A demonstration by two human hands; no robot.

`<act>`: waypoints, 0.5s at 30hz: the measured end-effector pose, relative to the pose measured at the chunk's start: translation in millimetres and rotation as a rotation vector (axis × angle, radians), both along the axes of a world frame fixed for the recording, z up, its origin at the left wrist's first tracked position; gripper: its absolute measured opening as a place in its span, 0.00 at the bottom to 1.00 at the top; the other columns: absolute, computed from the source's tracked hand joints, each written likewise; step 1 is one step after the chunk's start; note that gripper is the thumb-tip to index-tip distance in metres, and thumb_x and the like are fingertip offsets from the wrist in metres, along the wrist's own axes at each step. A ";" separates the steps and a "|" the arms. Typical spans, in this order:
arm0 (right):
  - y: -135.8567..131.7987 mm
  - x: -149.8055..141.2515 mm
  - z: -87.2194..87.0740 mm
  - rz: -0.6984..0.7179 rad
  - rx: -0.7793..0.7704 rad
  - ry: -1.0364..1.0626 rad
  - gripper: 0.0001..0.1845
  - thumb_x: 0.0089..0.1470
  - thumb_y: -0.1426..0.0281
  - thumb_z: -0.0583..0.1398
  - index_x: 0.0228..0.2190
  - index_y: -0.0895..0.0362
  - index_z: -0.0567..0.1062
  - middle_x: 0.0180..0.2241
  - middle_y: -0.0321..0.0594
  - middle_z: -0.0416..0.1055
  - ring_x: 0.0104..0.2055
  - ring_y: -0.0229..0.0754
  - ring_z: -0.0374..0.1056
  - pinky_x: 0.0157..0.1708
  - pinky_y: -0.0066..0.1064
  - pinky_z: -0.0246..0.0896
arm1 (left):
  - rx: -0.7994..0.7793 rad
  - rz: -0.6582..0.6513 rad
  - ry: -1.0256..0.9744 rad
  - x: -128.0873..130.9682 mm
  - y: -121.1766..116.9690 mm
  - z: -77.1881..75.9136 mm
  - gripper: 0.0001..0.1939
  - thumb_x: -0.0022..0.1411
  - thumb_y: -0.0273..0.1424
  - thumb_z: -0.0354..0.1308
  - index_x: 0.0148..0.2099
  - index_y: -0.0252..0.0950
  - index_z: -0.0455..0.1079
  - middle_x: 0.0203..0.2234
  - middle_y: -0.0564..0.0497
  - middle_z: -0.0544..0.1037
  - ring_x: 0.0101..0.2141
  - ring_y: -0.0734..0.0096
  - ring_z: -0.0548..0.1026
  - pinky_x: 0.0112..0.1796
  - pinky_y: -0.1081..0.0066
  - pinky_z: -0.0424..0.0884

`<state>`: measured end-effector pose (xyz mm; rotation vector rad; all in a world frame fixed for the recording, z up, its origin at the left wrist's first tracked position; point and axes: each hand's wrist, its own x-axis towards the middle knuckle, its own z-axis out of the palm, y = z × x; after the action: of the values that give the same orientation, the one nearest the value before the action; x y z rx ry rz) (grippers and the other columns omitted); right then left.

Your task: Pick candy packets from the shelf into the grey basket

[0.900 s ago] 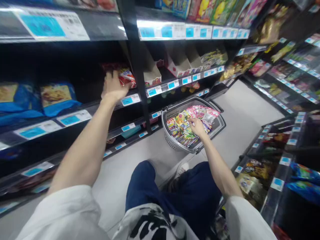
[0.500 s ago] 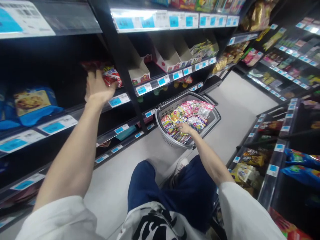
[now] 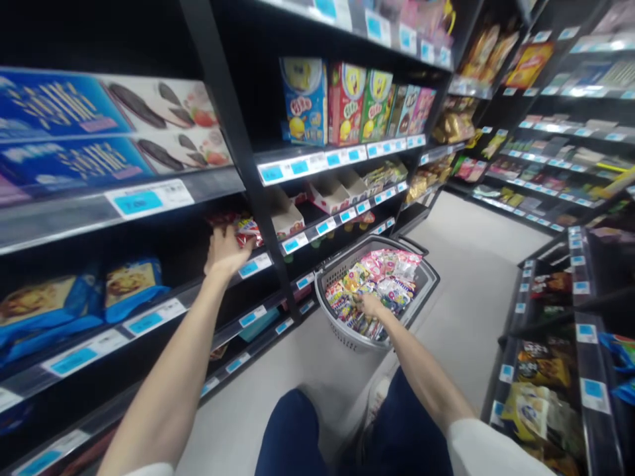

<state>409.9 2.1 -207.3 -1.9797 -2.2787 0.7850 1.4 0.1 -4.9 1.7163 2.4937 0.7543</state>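
Note:
My left hand [image 3: 224, 250] reaches onto a dark middle shelf, its fingers curled over red snack packets [image 3: 247, 231] lying at the shelf's front edge. My right hand [image 3: 370, 305] reaches down into a grey shopping basket [image 3: 338, 330] on the floor and rests among several colourful sweet packets [image 3: 384, 281], fingers bent on them; what they grip I cannot make out. My legs in dark blue trousers [image 3: 297, 430] are at the bottom of the view.
Black shelving [image 3: 225, 106] with blue price labels lines the left. It holds blue biscuit bags [image 3: 129, 284], biscuit boxes [image 3: 163, 122] above, and bright cartons [image 3: 347, 99]. Cardboard display trays [image 3: 327, 195] stand to the right of the post. More snack shelves [image 3: 550, 370] run along the right of the grey aisle floor.
The view has tilted upward, so the upper shelves with cartons now show. My left hand stays on the red packets. My right hand has shifted slightly toward the basket's near left side.

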 end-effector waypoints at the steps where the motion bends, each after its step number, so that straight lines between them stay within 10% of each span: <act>1: 1.6 1.0 2.2 -0.060 0.035 0.065 0.19 0.66 0.60 0.62 0.52 0.59 0.74 0.51 0.45 0.71 0.51 0.44 0.71 0.51 0.42 0.72 | -0.007 -0.001 0.006 -0.3 0.3 -0.3 0.36 0.64 0.54 0.51 0.67 0.37 0.63 0.65 0.34 0.63 0.63 0.37 0.66 0.61 0.46 0.68; 15: 25.7 22.1 65.5 -0.818 0.694 1.051 0.20 0.67 0.59 0.61 0.53 0.60 0.72 0.49 0.45 0.71 0.47 0.42 0.72 0.47 0.39 0.74 | -0.032 -0.006 0.050 0.9 -0.4 1.8 0.39 0.65 0.56 0.47 0.67 0.34 0.62 0.65 0.31 0.62 0.63 0.33 0.64 0.60 0.44 0.67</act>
<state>432.0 27.8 -141.8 -1.3896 -0.8452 0.5733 2.4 -0.3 -3.1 1.7531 2.5170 0.6759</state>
